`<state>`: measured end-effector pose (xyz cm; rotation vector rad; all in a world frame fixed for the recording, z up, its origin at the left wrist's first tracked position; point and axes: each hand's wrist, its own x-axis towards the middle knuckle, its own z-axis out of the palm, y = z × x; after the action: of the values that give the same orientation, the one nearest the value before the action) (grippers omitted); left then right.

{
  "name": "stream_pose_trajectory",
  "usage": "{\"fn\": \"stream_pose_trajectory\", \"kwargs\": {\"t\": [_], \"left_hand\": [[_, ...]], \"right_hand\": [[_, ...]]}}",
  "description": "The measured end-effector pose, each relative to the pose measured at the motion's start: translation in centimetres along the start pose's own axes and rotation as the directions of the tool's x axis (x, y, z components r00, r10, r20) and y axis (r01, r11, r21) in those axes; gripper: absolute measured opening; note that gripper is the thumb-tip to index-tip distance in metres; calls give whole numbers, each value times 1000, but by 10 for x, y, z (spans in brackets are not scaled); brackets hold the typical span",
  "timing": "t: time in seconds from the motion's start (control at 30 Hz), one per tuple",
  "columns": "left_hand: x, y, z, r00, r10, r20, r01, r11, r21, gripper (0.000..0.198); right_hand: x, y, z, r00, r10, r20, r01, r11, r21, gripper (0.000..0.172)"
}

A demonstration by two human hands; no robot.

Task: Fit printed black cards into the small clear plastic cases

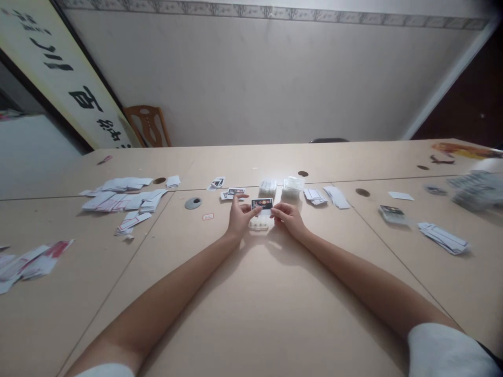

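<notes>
In the head view, a small glossy photo card (262,204), dark picture with a white border, was held flat between both hands just above a clear plastic case (259,224) on the smooth tan table (251,293). The left hand (239,215) pinched its left edge, forefinger stretched out; the right hand (288,216) pinched its right edge. More clear cases (268,187) lay just beyond the card, and loose white cards (121,196) well left.

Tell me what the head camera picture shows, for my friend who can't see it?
Two bare hands, left hand and right hand, hold a small photo card between them over a clear plastic case on a wide beige table. Piles of white cards lie scattered to the left, more card stacks to the right.
</notes>
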<state>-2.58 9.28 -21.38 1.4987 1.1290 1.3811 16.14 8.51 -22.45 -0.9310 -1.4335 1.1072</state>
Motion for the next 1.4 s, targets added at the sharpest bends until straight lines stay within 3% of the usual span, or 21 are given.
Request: {"fn": "stream_pose_trajectory", "kwargs": {"t": [0.17,0.37,0.6,0.83,1.4], "left_hand": [[-4,-3,0,998,62,25,-64,993,100,35],[-6,3,-3,967,249,61,-254,903,347,7],[-14,4,3,911,359,204,-413,805,426,14],[-16,1,3,871,388,301,-485,774,407,19],[-16,2,0,886,324,333,-451,773,447,23]], "right_hand": [[-1,-1,1,994,101,49,-105,989,107,26],[1,1,0,988,145,59,-153,974,167,22],[3,8,-2,981,178,83,-193,947,258,26],[0,2,-1,982,161,98,-182,948,262,25],[-2,-1,1,981,164,103,-178,971,157,30]]}}
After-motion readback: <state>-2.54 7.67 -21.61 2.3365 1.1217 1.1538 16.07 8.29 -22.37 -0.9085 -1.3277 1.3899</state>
